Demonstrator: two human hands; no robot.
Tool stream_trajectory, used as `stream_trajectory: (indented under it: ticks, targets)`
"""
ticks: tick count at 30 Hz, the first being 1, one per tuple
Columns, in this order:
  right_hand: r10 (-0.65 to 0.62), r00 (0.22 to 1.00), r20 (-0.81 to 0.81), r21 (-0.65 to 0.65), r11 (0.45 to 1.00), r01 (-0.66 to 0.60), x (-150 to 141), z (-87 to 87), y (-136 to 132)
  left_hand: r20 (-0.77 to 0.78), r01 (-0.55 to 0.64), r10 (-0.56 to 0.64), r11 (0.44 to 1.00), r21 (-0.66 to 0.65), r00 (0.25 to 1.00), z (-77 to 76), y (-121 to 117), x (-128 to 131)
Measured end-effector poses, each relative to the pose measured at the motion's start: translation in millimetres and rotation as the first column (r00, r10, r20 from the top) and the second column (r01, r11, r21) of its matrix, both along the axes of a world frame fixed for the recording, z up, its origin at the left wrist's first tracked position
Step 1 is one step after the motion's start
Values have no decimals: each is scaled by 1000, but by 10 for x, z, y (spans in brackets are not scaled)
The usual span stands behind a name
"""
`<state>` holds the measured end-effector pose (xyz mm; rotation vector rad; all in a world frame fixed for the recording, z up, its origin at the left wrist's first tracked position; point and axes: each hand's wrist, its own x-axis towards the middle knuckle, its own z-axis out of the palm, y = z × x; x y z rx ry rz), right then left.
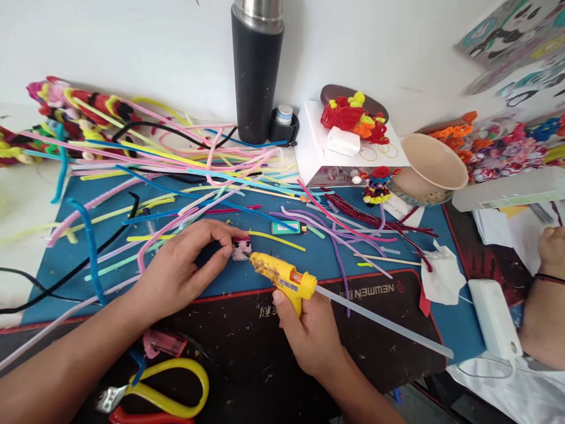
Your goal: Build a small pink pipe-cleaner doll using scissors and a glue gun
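The left hand (176, 271), its thumb and forefinger drawn together, pinches the left edge of a small, squarish pink fuzzy piece with dark eye-like marks (241, 249), which sits above the blue tabletop (260, 274). The right hand (311, 333) is wrapped around the handle of a stained yellow plastic glue gun (282, 274), a long translucent glue stick (384, 323) trailing from its rear. The nozzle points left at the piece's lower right; whether it touches is hard to tell from this angle. Just beyond lies a green lighter (288, 228), with multicoloured fuzzy stems (176, 159) strewn behind. Yellow-handled scissors (203, 383) rest on the black, red-edged mat (375, 330) below the left forearm.
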<state>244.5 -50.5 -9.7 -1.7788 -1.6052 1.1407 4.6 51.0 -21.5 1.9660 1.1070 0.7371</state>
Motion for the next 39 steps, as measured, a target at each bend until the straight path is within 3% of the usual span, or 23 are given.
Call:
stream_trajectory:
  ticks: [39]
  targets:
    - [3, 1000, 8, -11, 1000, -3, 4, 5, -8, 5, 2, -2, 1000, 14, 1000, -14, 10, 7]
